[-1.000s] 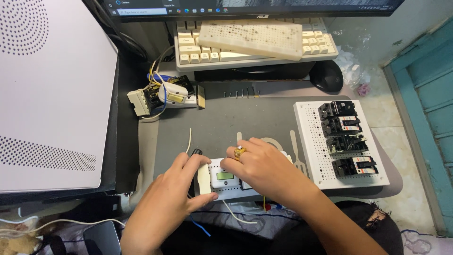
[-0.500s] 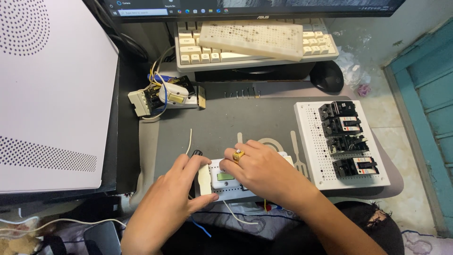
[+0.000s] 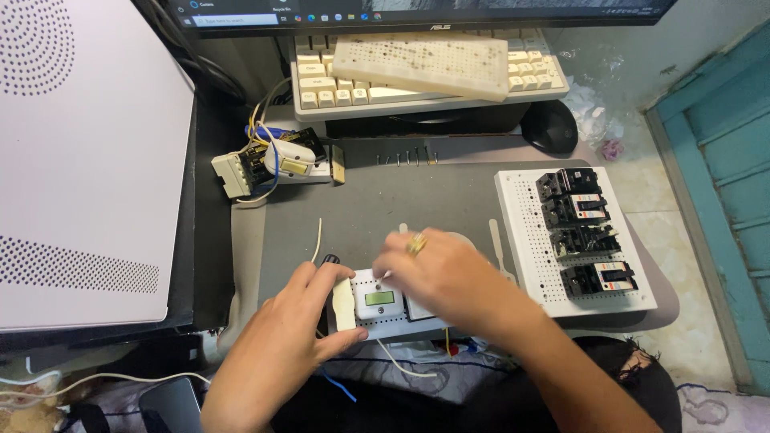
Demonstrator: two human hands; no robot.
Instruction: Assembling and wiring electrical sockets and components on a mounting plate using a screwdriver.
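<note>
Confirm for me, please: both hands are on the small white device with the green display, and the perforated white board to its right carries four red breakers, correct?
Not quite. In the head view the breakers on the perforated white board are black, not red. Both the left hand and right hand are indeed on the white device.

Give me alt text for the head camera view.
Two hands work on a white device with a small green screen on a grey mat: the left hand grips its left end, the right hand covers its top.
</note>
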